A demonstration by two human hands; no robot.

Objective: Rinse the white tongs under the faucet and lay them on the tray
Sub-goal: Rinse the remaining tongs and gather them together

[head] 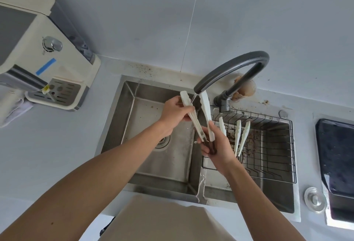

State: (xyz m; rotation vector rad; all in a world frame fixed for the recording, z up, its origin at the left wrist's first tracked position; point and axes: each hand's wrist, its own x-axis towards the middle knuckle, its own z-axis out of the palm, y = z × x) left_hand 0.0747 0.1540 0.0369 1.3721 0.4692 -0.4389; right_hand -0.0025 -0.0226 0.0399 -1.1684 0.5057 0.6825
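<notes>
White tongs (206,112) with a dark handle end are held upright and spread open under the grey arched faucet (235,68). A thin stream of water falls between the two arms. My left hand (175,113) grips the left arm of the tongs about halfway up. My right hand (215,148) grips the hinge end at the bottom. To the right, a black wire rack tray (275,164) sits in the right sink basin with more white tongs (240,137) leaning in it.
The left steel sink basin (149,145) has a round drain. A cream water dispenser (44,64) stands on the counter at the left. A dark cooktop (337,156) lies at the far right, with a round metal cap (315,199) beside it.
</notes>
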